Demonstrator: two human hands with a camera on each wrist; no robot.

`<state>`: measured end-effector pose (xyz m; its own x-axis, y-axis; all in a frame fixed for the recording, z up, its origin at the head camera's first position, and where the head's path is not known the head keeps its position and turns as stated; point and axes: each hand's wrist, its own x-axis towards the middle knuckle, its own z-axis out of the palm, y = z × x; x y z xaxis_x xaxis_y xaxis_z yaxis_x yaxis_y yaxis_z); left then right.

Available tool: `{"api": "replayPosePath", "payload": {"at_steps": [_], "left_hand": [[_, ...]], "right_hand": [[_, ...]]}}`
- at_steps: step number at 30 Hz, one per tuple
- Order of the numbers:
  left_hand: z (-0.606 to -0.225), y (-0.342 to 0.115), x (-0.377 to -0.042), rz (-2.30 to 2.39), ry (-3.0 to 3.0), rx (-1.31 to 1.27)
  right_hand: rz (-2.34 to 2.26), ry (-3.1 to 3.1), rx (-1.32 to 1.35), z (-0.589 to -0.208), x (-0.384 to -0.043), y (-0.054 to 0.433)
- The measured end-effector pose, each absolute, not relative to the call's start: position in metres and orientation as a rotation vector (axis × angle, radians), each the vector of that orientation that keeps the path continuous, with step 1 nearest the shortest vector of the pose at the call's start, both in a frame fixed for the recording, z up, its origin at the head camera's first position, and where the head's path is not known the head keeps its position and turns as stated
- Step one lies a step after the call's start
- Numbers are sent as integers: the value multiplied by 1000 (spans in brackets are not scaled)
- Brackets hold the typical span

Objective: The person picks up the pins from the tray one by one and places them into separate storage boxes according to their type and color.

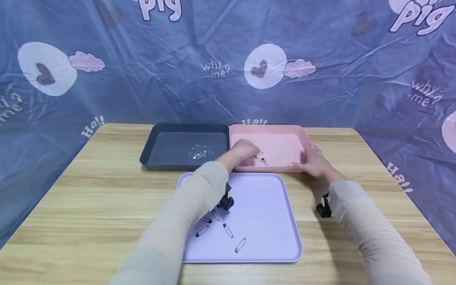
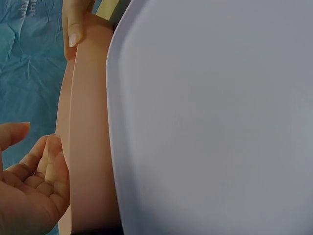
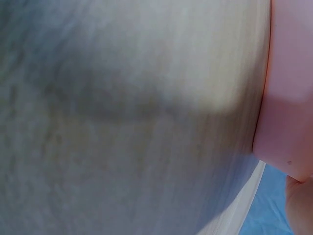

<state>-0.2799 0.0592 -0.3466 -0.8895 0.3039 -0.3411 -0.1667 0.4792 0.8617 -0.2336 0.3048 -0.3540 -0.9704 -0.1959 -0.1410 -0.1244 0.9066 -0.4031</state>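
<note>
My left hand (image 1: pixel 246 149) is over the left front part of the pink tray (image 1: pixel 279 142). Black safety pins (image 1: pixel 264 160) are just by its fingertips, inside that tray. In the left wrist view the left hand (image 2: pixel 34 193) shows the thumb apart from loosely bent fingers, with nothing visible between them. At the tray's right front corner my right hand (image 1: pixel 315 162) holds the tray, thumb at the front rim and fingers along the right side. Nearer me lies a lavender tray (image 1: pixel 263 213) with several black safety pins (image 1: pixel 240 245), partly covered by my left sleeve.
A dark grey tray (image 1: pixel 171 144) stands left of the pink one, their sides touching. Several silver safety pins (image 1: pixel 199 152) lie in it. All three trays rest on a wooden table (image 1: pixel 107 190). Behind the table hangs a blue printed cloth (image 1: pixel 160 79).
</note>
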Motion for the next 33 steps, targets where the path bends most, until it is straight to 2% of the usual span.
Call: {"api": "replayPosePath", "payload": {"at_steps": [11,33], "left_hand": [[-323,29,-251,1397,2137,201],[-319,-33,-211,1406,1969,340]], "right_hand": [[-592,2878,-233,-356,-235,305],[-567,2883,-227,-354,-235,302]]}}
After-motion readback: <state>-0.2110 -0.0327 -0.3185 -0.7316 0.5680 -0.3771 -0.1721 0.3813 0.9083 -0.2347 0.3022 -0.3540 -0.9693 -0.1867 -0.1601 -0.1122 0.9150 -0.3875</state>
